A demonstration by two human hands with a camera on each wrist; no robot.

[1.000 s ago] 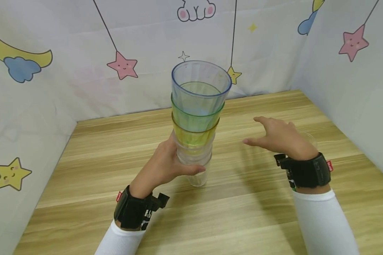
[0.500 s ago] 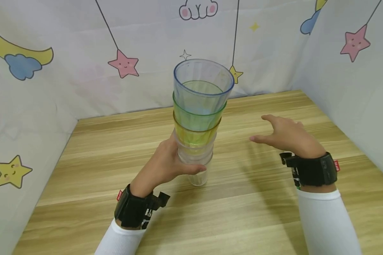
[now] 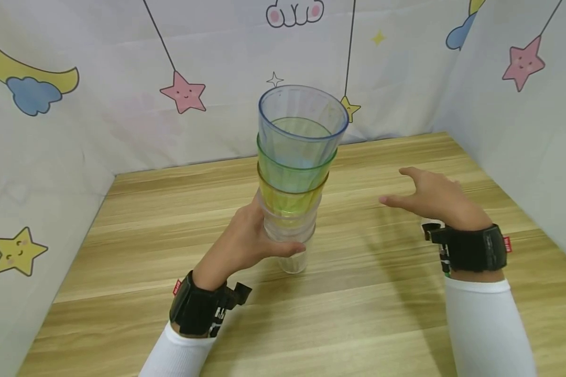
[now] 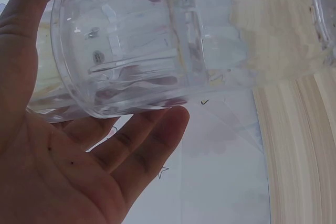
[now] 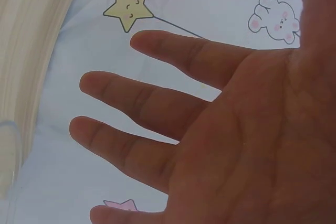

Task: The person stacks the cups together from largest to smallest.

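Note:
A tall stack of tumblers stands upright near the table's middle in the head view. A blue-rimmed tumbler [image 3: 302, 112] is on top, followed by a green one [image 3: 294, 167], an amber-yellow one [image 3: 292, 196] and clear tumblers [image 3: 290, 228] below. My left hand [image 3: 242, 238] grips the stack at the clear part, thumb across the near side. In the left wrist view the fingers lie along a clear tumbler [image 4: 126, 51]. Whether the stack's base touches the table is hard to tell. My right hand [image 3: 438, 196] hovers to the right, fingers spread, holding nothing.
A further clear tumbler [image 3: 426, 222] is mostly hidden behind my right wrist; its edge [image 5: 13, 156] shows in the right wrist view. The wood-grain table [image 3: 170, 209] meets white cloth walls [image 3: 217, 52] printed with stars at the back and sides.
My right hand has drifted right, away from the stack, with its fingers still spread. The left hand and the stack hold nearly the same place.

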